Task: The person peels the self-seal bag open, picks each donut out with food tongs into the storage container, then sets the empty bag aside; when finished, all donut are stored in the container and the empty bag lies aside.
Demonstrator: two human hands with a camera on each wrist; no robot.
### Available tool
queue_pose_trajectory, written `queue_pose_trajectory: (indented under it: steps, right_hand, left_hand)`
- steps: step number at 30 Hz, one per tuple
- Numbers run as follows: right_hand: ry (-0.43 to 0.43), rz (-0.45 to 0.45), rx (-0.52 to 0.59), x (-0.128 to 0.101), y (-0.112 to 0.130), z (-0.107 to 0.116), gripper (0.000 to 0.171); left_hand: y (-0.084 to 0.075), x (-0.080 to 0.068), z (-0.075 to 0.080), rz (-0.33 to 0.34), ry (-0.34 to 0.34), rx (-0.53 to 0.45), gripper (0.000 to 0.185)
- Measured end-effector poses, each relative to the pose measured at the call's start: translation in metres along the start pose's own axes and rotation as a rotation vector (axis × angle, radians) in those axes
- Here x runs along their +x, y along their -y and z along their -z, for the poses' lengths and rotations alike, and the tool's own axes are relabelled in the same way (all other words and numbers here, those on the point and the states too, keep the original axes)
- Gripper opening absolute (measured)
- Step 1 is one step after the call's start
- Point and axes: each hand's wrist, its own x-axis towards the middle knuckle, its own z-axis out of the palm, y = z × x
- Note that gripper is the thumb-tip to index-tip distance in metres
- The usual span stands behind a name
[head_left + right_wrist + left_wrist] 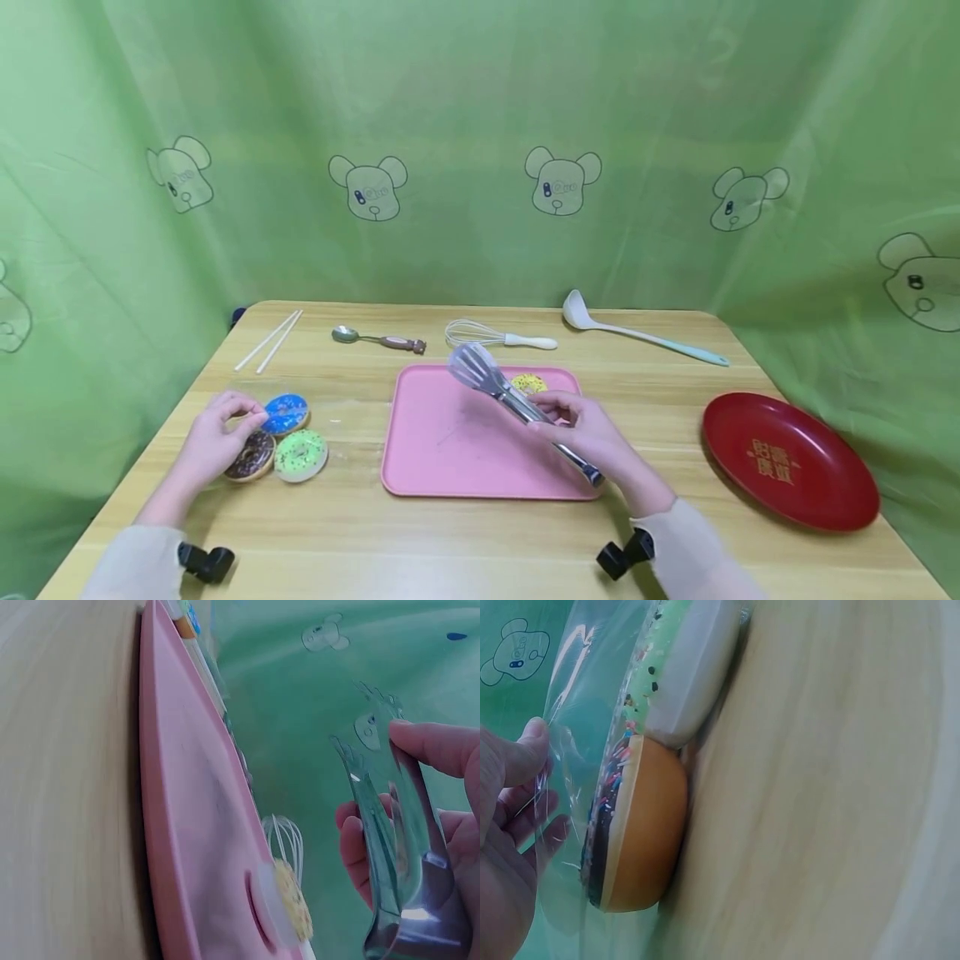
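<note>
My left hand (213,437) pinches the edge of a clear plastic bag (570,769) between thumb and fingers. The film spreads around toy donuts: a blue one (286,414), a chocolate one (253,457) with sprinkles and a green one (301,455). In the left wrist view the chocolate and green donuts rest side by side on the table. My right hand (581,421) holds metal tongs (420,900) by their arms above the pink tray (442,450). Their slotted heads point up and leftward, spread apart with nothing between them. A yellow-topped donut (289,904) lies in the tray behind that hand.
Along the back of the wooden table lie white chopsticks (270,342), a spoon (382,340), a whisk (498,337) and a ladle (630,331). A red oval plate (817,467) stands at the right. Green curtains (465,100) hang behind and at both sides.
</note>
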Motion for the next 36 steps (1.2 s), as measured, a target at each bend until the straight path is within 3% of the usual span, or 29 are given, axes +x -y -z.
queue_pose_trajectory:
  steps: [7,22,29,36]
  right_hand:
    - [0.057,0.002,0.028,0.014,0.008,-0.025,0.046]
    - [0.326,0.081,-0.049,0.021,0.019,-0.075,0.043]
    - [0.403,0.007,-0.069,0.034,0.026,-0.098,0.033]
    - [0.469,-0.011,-0.053,0.050,0.038,-0.113,0.031]
  left_hand:
    - [0.002,0.001,0.001,0.012,-0.008,-0.010,0.008]
    - [0.005,-0.004,0.002,0.012,-0.057,-0.005,0.005]
    - [0.005,-0.005,0.005,-0.008,-0.071,-0.017,0.005]
    - [0.008,-0.005,0.005,-0.017,-0.074,-0.030,0.004]
